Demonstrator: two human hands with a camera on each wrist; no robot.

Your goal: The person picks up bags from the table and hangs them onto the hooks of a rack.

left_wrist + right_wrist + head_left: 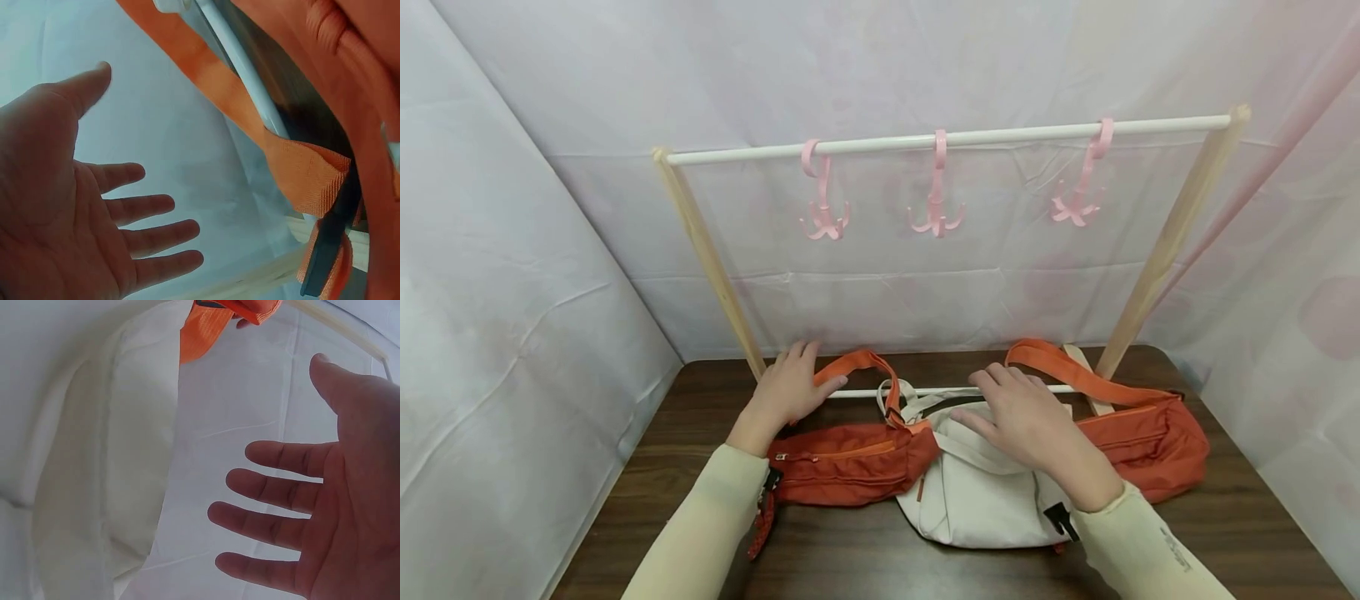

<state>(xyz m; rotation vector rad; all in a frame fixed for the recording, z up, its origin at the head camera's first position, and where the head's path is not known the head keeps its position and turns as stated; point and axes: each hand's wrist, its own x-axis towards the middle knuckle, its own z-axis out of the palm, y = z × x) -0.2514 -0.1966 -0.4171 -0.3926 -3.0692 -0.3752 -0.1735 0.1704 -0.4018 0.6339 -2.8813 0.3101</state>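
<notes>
In the head view a red-orange waist bag (pixel 850 463) lies on the left, its orange strap (pixel 200 65) looping up behind it. My left hand (pixel 786 387) hovers above that strap, fingers spread and holding nothing. A white bag (pixel 973 500) sits in the middle, with a black buckle at its lower right. Over it is my right hand (pixel 1026 417), fingers extended and nothing in them; whether it touches the bag I cannot tell. Another red-orange bag (pixel 1150 442) lies to the right, partly hidden by my right arm. Both wrist views show the palms (pixel 350 512) bare.
A rack with wooden posts (pixel 1172 242) and a white top rail (pixel 1000 136) stands at the back of the brown table (pixel 850 567). Three pink hooks (pixel 936 196) hang from the rail. A lower white bar (pixel 857 394) runs behind the bags. Pale curtains surround the table.
</notes>
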